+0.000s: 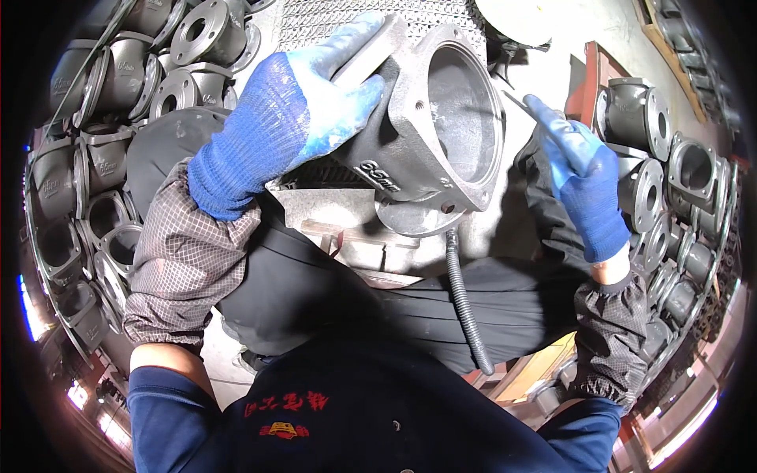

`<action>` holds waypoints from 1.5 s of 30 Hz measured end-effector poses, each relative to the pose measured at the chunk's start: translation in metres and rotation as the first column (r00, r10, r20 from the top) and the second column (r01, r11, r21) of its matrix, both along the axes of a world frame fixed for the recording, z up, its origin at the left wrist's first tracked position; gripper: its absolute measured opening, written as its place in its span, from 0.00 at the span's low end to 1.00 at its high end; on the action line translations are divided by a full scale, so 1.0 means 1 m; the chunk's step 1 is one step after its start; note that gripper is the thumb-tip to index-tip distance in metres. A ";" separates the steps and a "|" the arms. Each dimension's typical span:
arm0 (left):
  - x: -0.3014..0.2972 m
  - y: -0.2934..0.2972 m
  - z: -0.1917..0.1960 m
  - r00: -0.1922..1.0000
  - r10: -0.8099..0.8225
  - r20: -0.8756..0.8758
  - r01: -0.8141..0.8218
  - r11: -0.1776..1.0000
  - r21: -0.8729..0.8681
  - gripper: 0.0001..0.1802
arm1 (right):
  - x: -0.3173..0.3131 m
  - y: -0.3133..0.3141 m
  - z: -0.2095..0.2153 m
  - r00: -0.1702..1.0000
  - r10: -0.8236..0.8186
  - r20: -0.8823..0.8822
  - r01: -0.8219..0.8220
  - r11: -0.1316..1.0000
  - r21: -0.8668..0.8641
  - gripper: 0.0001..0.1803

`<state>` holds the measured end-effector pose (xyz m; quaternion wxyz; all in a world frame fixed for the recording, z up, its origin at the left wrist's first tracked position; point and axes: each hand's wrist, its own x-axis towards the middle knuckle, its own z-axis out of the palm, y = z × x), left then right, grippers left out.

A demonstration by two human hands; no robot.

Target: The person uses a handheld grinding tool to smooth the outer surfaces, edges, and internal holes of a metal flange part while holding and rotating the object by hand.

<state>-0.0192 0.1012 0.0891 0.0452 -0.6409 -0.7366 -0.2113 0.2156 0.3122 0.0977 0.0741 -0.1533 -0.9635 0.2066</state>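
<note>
A grey cast-iron valve body (402, 150) is tilted in front of me, its wide round opening facing up and right. My left hand (315, 98), in a blue coated glove, is closed around the flange at its upper left. My right hand (579, 169), gloved alike, is closed at the right of the casting. From its fingers a thin dark rod-like tool (514, 100) points toward the rim of the opening. The tool's handle is hidden in the glove, so I cannot tell its exact kind. Another flange (418, 218) shows at the casting's lower side.
Several similar valve castings (118, 79) are stacked at the left, and more castings (639, 118) at the right. A flexible ribbed hose (461, 299) runs below the valve body over my leg. Metal mesh (315, 20) lies beyond it, near a white round object (516, 17).
</note>
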 end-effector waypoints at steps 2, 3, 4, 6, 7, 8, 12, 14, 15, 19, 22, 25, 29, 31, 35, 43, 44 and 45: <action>0.002 0.001 0.000 0.981 0.057 0.184 -0.057 0.998 -0.003 0.24 | -0.010 -0.005 0.000 0.996 0.068 -0.055 -0.062 0.994 0.093 0.23; 0.004 0.002 0.001 0.909 0.137 0.394 -0.135 0.990 -0.031 0.25 | -0.014 -0.007 0.003 0.996 0.079 0.027 -0.083 0.972 0.221 0.24; 0.004 0.001 0.002 0.908 0.141 0.395 -0.139 0.990 -0.034 0.25 | -0.018 -0.009 0.004 0.991 0.080 0.108 -0.113 0.933 0.343 0.24; 0.005 0.002 0.005 0.920 0.142 0.366 -0.122 0.989 -0.077 0.29 | -0.021 -0.011 0.003 0.982 0.045 0.183 -0.114 0.916 0.386 0.25; 0.005 0.003 0.005 0.919 0.141 0.368 -0.122 0.990 -0.076 0.29 | -0.021 -0.012 0.001 0.968 0.008 0.253 -0.118 0.897 0.426 0.25; 0.005 0.003 0.005 0.928 0.129 0.350 -0.112 0.991 -0.069 0.30 | -0.021 -0.013 0.000 0.957 -0.019 0.290 -0.115 0.891 0.439 0.27; 0.010 0.004 0.014 0.889 0.229 0.397 -0.154 0.965 -0.212 0.28 | -0.021 -0.013 -0.006 0.966 -0.020 0.258 -0.107 0.877 0.468 0.27; 0.015 0.007 0.022 0.850 0.269 0.454 -0.183 0.957 -0.226 0.28 | -0.020 -0.011 -0.008 0.974 -0.011 0.224 -0.107 0.856 0.505 0.28; 0.016 0.008 0.023 0.806 0.305 0.507 -0.208 0.948 -0.240 0.29 | -0.021 -0.010 -0.010 0.974 -0.010 0.225 -0.108 0.857 0.505 0.28; 0.013 0.007 0.016 0.830 0.180 0.527 -0.159 0.984 -0.086 0.30 | -0.018 -0.005 -0.020 0.995 0.069 0.075 -0.099 0.830 0.549 0.24; 0.017 0.011 0.032 0.766 0.389 0.513 -0.231 0.910 -0.345 0.30 | -0.017 -0.001 -0.023 0.991 0.074 0.112 -0.124 0.828 0.546 0.27; 0.014 0.009 0.028 0.758 0.451 0.471 -0.232 0.861 -0.452 0.29 | -0.021 -0.004 -0.019 0.971 0.084 0.226 -0.213 0.738 0.640 0.30; 0.014 0.006 0.019 0.817 0.227 0.530 -0.157 0.972 -0.175 0.29 | -0.024 -0.020 -0.001 0.901 -0.077 0.426 -0.269 0.673 0.689 0.37; 0.014 0.005 0.019 0.787 0.264 0.557 -0.174 0.962 -0.210 0.29 | -0.023 -0.018 -0.002 0.905 -0.067 0.419 -0.256 0.703 0.664 0.37; 0.013 0.006 0.020 0.809 0.214 0.547 -0.138 0.974 -0.178 0.29 | -0.023 -0.019 0.000 0.915 -0.060 0.398 -0.222 0.750 0.623 0.35; 0.016 0.006 0.017 0.848 0.299 0.437 -0.241 0.953 -0.185 0.30 | -0.027 -0.018 0.004 0.915 -0.009 0.404 -0.259 0.754 0.603 0.35; 0.014 0.005 0.019 0.837 0.280 0.471 -0.207 0.957 -0.202 0.30 | -0.027 -0.018 0.004 0.907 -0.004 0.421 -0.267 0.767 0.583 0.36; 0.013 0.005 0.020 0.823 0.263 0.503 -0.173 0.960 -0.219 0.30 | -0.027 -0.016 0.003 0.907 -0.003 0.420 -0.267 0.768 0.581 0.36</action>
